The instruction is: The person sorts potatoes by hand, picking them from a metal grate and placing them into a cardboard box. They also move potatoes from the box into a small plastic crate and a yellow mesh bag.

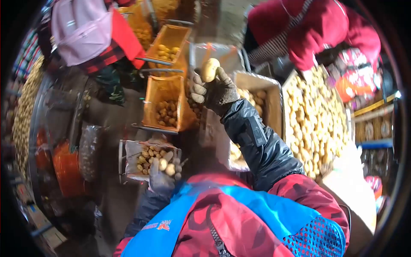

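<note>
Fingers point(198, 88) of the gloved right hand point(214, 90) are being clenched around one potato point(210, 69), which is being held up just beside the middle orange crate point(165, 103). Two small potatoes point(166, 166) are being gripped in the left hand point(162, 177), below that crate, over a lower box point(132, 156) of potatoes.

The right hand point(214, 92) holds one potato point(210, 70) up, above the crates point(165, 105) that stand in a row in front. The left hand point(162, 177) rests lower, at a small crate point(147, 160) nearer the body. A big heap of potatoes point(314, 118) lies to the right.
</note>
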`<action>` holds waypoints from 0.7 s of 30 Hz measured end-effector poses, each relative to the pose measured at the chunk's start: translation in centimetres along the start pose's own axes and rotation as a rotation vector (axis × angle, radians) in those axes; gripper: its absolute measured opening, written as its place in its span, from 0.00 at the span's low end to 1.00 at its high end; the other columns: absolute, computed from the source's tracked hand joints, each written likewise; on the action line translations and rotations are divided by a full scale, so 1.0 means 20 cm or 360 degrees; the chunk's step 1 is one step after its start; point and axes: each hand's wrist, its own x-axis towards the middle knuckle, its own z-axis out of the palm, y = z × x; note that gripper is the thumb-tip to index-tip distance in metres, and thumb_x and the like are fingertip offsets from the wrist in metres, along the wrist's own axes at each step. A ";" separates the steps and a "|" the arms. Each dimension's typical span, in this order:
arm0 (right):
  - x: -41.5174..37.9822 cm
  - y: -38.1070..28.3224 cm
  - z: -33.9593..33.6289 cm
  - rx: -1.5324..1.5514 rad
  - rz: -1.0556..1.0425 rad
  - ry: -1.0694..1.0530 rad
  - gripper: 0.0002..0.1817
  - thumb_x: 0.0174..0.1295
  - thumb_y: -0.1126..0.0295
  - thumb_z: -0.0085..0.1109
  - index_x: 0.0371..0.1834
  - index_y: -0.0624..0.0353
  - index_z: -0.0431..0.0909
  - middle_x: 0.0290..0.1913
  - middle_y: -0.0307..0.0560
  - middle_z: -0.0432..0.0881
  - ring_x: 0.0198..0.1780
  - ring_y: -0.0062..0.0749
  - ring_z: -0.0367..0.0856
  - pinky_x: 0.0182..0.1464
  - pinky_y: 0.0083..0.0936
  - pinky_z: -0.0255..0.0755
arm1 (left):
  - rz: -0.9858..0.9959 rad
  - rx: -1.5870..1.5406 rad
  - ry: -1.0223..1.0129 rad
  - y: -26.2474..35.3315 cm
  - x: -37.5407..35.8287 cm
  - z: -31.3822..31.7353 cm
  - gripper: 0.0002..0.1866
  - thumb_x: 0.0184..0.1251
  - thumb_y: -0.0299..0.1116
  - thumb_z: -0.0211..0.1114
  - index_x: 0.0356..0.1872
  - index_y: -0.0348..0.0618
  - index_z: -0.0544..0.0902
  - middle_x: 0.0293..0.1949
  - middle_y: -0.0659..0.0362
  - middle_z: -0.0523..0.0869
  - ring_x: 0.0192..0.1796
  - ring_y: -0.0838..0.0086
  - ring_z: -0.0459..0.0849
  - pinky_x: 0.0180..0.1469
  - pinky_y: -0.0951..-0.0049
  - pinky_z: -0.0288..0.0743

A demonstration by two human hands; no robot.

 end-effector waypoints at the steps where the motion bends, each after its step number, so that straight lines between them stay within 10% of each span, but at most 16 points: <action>1: -0.12 -0.03 -0.02 0.0033 -0.0003 0.0093 0.33 0.66 0.38 0.55 0.58 0.56 0.75 0.45 0.52 0.84 0.38 0.43 0.82 0.48 0.44 0.77 | -0.0048 0.0040 -0.0039 -0.01 0.04 0.05 0.34 0.71 0.64 0.57 0.67 0.53 0.75 0.53 0.57 0.82 0.48 0.65 0.83 0.46 0.65 0.82; 9: -0.94 -0.12 -0.16 0.0178 -0.0139 0.0563 0.32 0.70 0.37 0.49 0.54 0.56 0.78 0.44 0.52 0.86 0.40 0.45 0.85 0.50 0.48 0.80 | -0.0626 0.0112 -0.0324 -0.23 0.30 0.28 0.32 0.77 0.60 0.50 0.72 0.50 0.71 0.61 0.50 0.80 0.57 0.56 0.83 0.53 0.57 0.84; 14: -1.34 -0.07 -0.15 -0.1032 -0.0242 0.1645 0.27 0.73 0.51 0.54 0.68 0.58 0.71 0.46 0.47 0.84 0.40 0.35 0.85 0.44 0.36 0.80 | -0.0589 0.0316 -0.0324 -0.38 0.37 0.53 0.30 0.81 0.54 0.49 0.75 0.51 0.64 0.67 0.48 0.76 0.65 0.54 0.78 0.61 0.53 0.79; 21: -1.84 0.02 -0.25 -0.0862 -0.0278 0.1742 0.23 0.74 0.60 0.55 0.66 0.60 0.72 0.43 0.43 0.84 0.34 0.24 0.81 0.37 0.19 0.77 | -0.0484 0.0216 -0.0329 -0.38 0.48 0.56 0.29 0.77 0.51 0.57 0.71 0.47 0.69 0.65 0.45 0.76 0.65 0.50 0.78 0.60 0.49 0.80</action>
